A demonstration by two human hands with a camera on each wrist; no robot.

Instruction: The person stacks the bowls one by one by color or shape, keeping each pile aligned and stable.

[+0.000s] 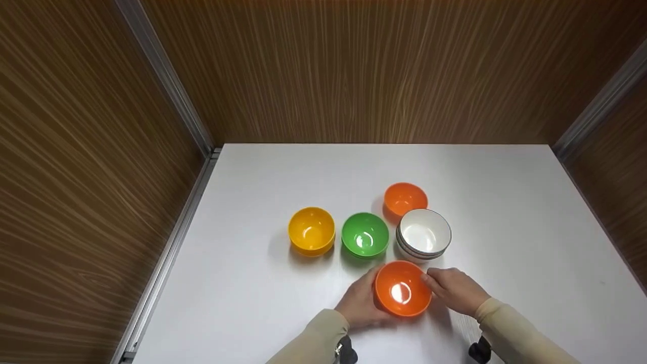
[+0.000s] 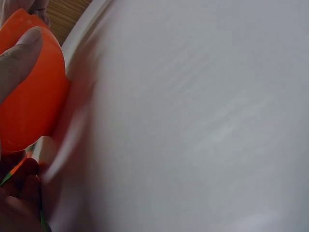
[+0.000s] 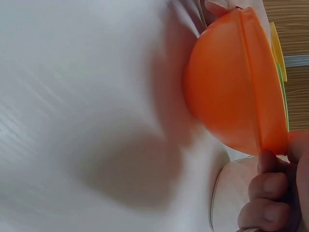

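Both hands hold an orange bowl (image 1: 403, 288) above the white table, its mouth facing up. My left hand (image 1: 362, 302) grips it from the left; in the left wrist view the thumb (image 2: 21, 60) lies along its outer wall and curled fingers are partly hidden below. With thumb and forefinger, my right hand (image 1: 457, 289) pinches the rim on the right side. A band runs below the rim in the right wrist view; whether a second bowl is nested there I cannot tell. Just beyond the held bowl stand white bowls (image 1: 426, 231) in a stack and a green bowl stack (image 1: 365, 234).
Yellow bowls (image 1: 311, 230), stacked, stand left of the green ones. Another orange bowl (image 1: 405, 199) sits behind the white stack, close against it. Wood-grain panels (image 1: 374, 71) enclose the white table (image 1: 242, 283) at the back and sides.
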